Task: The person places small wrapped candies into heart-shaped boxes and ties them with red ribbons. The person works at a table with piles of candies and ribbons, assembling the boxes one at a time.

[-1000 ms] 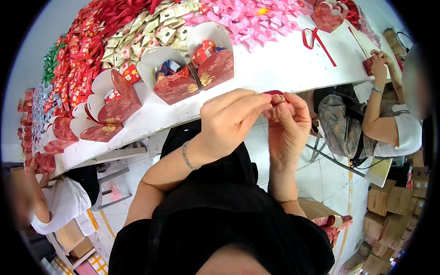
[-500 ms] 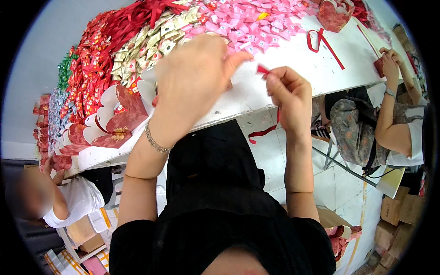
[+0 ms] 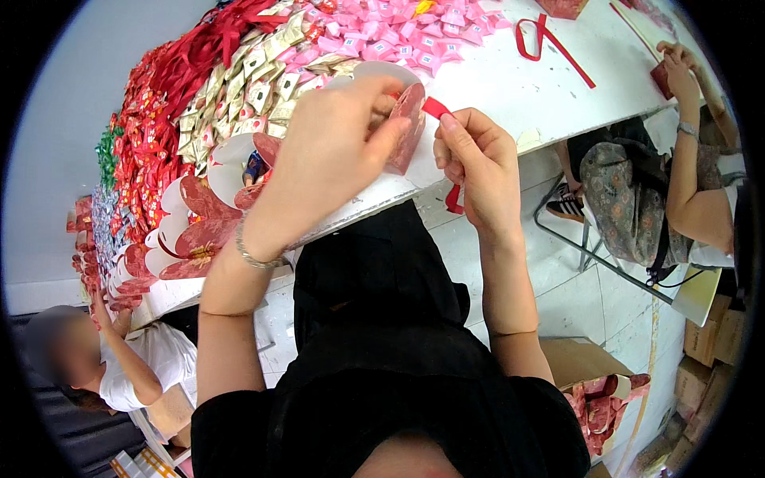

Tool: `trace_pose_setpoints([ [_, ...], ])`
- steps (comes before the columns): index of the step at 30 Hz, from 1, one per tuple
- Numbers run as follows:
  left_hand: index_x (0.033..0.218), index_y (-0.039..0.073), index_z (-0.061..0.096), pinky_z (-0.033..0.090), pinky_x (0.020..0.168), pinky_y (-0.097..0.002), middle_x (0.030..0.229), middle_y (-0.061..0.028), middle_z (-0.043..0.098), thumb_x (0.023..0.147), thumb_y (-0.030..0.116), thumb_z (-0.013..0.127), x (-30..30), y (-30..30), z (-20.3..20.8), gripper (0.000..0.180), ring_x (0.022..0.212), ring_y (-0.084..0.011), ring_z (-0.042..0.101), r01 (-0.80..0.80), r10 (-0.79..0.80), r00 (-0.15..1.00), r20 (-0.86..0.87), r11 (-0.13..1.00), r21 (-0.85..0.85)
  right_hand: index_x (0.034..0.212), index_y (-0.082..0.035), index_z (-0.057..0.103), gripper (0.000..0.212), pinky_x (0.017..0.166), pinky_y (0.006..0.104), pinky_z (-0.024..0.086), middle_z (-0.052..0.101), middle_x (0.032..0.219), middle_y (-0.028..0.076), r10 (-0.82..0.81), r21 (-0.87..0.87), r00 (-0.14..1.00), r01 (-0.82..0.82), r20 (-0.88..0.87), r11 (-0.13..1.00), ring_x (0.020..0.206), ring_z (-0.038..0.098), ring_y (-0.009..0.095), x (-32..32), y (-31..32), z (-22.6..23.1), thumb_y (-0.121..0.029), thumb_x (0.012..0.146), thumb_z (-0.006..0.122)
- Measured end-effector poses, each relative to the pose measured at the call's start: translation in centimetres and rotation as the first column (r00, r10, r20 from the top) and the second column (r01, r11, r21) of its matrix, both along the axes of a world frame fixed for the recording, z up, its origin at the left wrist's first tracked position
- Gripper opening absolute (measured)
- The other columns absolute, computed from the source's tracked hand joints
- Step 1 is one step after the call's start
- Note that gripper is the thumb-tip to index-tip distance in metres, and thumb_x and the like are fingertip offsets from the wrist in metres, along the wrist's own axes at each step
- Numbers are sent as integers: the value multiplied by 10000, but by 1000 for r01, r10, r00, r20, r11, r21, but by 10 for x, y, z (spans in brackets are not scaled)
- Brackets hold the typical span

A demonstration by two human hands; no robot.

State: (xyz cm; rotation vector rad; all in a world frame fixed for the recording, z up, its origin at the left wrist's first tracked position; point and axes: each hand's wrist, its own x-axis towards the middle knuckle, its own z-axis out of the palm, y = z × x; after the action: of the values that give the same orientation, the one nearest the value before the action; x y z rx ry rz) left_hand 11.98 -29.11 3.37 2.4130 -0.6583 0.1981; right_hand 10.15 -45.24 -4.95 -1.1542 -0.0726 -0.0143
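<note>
A red-patterned gift box (image 3: 409, 134) with white rounded flaps stands at the table's near edge. My left hand (image 3: 331, 151) is at its left side, fingers curled and thumb against the box; the fingertips are partly hidden. Right of the box, my right hand (image 3: 478, 163) pinches a red ribbon (image 3: 435, 107) between thumb and fingers. The ribbon's upper end touches or nearly touches the box's top edge, and its loose tail hangs below the hand. More open red gift boxes (image 3: 199, 235) with petal-shaped flaps stand left of my left forearm, with small packets inside one.
Heaps of pink packets (image 3: 398, 36), cream packets (image 3: 255, 88) and red packets (image 3: 147, 119) cover the table's far side, beside red ribbons (image 3: 187, 56). Another ribbon (image 3: 558, 52) lies at right. Co-workers sit at both sides. A carton (image 3: 586, 358) holds red boxes at lower right.
My left hand's outstretched thumb has bent in to the gift box, which shows more now. My right hand has brought the ribbon to the box's upper edge. The whole view has shifted.
</note>
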Motion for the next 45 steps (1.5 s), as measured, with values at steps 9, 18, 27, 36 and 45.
trace_pose_setpoints([
  [9, 970, -55, 691, 550, 626, -289, 708, -145, 687, 875, 33, 526, 43, 11, 28, 209, 625, -176, 690, 164, -150, 966, -213, 985, 51, 766, -16, 595, 173, 459, 211, 295, 573, 658, 54, 131, 312, 986, -95, -98, 945, 504, 433, 74, 9, 4, 7, -123, 899, 569],
  [18, 1138, -62, 620, 585, 680, -233, 941, -91, 684, 965, 46, 476, 55, 11, 38, 250, 770, -107, 674, 34, -65, 711, -700, 998, -58, 730, -4, 594, 156, 421, 215, 275, 572, 634, 57, 82, 272, 989, -46, -122, 961, 470, 425, 72, 23, 13, 13, -84, 863, 581],
  [27, 1200, -57, 574, 575, 708, -238, 963, -113, 686, 989, 61, 410, 62, 14, 35, 292, 799, -131, 686, 78, -154, 603, -783, 988, -134, 653, -13, 580, 161, 415, 205, 239, 554, 574, 51, 60, 324, 996, -34, -70, 946, 448, 413, 60, 26, 10, 12, -57, 807, 564],
  [36, 1217, -51, 553, 567, 650, -227, 910, -79, 655, 984, 66, 429, 63, 13, 35, 288, 746, -107, 663, 129, -180, 603, -777, 983, -127, 629, -35, 505, 185, 437, 231, 234, 499, 543, 53, 15, 238, 998, 0, -63, 971, 437, 298, 71, 28, 16, 15, -68, 809, 528],
  [45, 1026, -37, 609, 527, 598, -196, 803, -27, 641, 966, 108, 519, 67, 15, 28, 181, 682, -69, 623, 199, -184, 650, -737, 978, -69, 653, -22, 581, 158, 441, 212, 275, 554, 594, 34, 36, 214, 996, -18, -79, 977, 491, 445, 61, 29, 18, 17, -57, 806, 577],
])
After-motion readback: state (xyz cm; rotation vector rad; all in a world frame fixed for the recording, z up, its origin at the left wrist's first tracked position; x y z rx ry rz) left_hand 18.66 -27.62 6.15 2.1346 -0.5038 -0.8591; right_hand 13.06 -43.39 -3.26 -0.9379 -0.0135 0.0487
